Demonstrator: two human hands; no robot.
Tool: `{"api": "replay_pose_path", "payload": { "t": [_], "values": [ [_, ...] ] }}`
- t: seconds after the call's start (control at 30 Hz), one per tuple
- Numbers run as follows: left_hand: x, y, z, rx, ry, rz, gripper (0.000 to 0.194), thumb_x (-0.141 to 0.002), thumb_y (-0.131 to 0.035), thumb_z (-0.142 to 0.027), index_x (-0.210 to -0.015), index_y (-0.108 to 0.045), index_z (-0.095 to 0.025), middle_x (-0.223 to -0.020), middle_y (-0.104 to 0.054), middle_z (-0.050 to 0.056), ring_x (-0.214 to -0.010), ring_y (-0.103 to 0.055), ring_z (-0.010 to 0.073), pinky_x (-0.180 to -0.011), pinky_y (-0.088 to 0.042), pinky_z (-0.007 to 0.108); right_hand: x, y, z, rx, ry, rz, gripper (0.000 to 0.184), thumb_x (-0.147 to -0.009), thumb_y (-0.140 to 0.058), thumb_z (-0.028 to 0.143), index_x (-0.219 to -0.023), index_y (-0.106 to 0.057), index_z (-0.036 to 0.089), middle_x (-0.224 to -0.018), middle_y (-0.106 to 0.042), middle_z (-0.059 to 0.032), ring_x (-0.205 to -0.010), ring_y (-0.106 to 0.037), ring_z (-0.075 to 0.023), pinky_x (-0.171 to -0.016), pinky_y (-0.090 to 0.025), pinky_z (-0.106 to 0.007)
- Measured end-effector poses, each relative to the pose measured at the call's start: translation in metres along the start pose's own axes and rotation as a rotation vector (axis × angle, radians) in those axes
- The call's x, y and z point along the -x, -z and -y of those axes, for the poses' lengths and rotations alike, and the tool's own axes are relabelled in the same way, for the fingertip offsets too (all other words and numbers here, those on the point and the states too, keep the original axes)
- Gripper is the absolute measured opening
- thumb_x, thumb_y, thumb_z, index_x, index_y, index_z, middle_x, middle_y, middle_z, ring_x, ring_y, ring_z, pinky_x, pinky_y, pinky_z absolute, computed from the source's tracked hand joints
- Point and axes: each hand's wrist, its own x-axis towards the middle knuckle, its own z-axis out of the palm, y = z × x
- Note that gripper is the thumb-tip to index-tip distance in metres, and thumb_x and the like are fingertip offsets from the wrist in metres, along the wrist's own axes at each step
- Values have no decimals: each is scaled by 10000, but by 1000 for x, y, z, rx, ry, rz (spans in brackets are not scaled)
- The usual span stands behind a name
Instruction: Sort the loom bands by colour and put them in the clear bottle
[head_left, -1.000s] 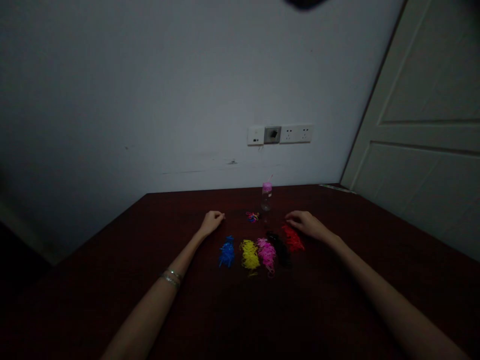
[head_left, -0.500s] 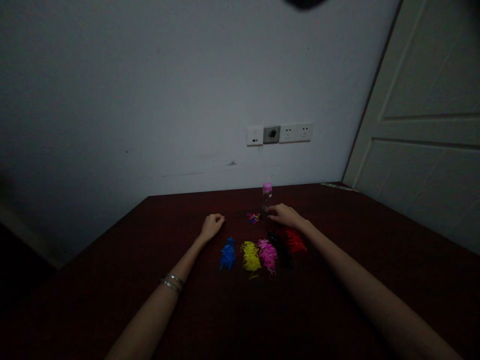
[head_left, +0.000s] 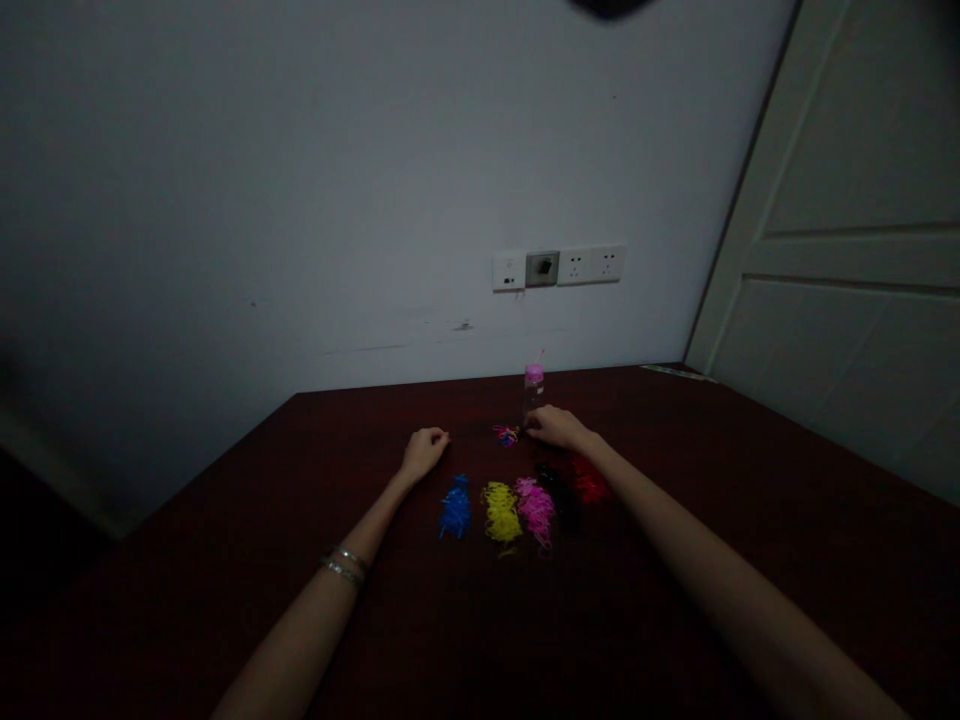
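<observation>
My right hand [head_left: 555,427] reaches in from the right, its fingers drawn together at the right edge of a small mixed-colour heap of rubber bands [head_left: 505,435]. Whatever is between its fingertips is too small and dark to make out. To the left of that heap, my left hand [head_left: 424,453] rests on the table with curled fingers; anything inside them is hidden. Nearer me lie sorted heaps of blue rubber bands [head_left: 455,508], yellow rubber bands [head_left: 502,512], pink rubber bands [head_left: 535,510], black rubber bands [head_left: 561,497] and red rubber bands [head_left: 589,482], the red partly behind my right forearm.
A clear bottle with a pink lid [head_left: 533,373] stands upright just behind my right hand, which covers its lower part. The dark red table [head_left: 375,410] meets a wall with sockets [head_left: 559,268]. A pale panelled door [head_left: 840,260] is at the right.
My right hand has moved left from beside the red heap to the mixed heap, and its fingers have come together. My left hand stays in place.
</observation>
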Motion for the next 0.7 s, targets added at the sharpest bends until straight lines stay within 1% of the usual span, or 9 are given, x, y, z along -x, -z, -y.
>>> {"api": "replay_pose_path", "payload": {
  "t": [0.13, 0.27, 0.47, 0.6, 0.7],
  "values": [
    [0, 0, 1, 20, -8, 0, 326, -784, -408, -321, -767, -671, -128, -778, -671, 72, -730, -597, 170, -663, -400, 229, -2, 0, 2, 6, -7, 4, 238, -780, -500, 307, -973, -626, 250, -990, -637, -62, -924, -586, -214, -713, -420, -271],
    [0, 0, 1, 21, -2, 3, 317, -783, -416, -322, -758, -668, -132, -784, -672, 69, -734, -596, 168, -678, -402, 228, -1, 2, 4, 11, -26, 5, 224, -781, -504, 296, -958, -629, 240, -982, -638, -64, -912, -588, -202, -707, -415, -254],
    [1, 0, 0, 16, -8, -14, 314, -779, -427, -328, -746, -670, -131, -753, -669, 65, -701, -588, 163, -663, -397, 225, 1, 6, 6, 19, -27, -3, 196, -782, -481, 283, -876, -639, 216, -923, -649, -80, -852, -603, -217, -660, -413, -263],
    [1, 1, 0, 19, -21, -11, 319, -781, -419, -323, -750, -673, -132, -753, -669, 64, -703, -590, 164, -656, -394, 222, 3, 14, 6, 18, -29, -26, 201, -784, -476, 277, -898, -631, 219, -941, -646, -74, -850, -600, -210, -638, -401, -244],
    [0, 0, 0, 16, -20, -9, 319, -782, -416, -318, -754, -673, -132, -762, -670, 68, -713, -592, 168, -657, -393, 224, 4, 26, 6, 2, -9, -75, 214, -785, -472, 281, -918, -628, 221, -952, -646, -65, -851, -593, -198, -627, -384, -227]
  ]
}}
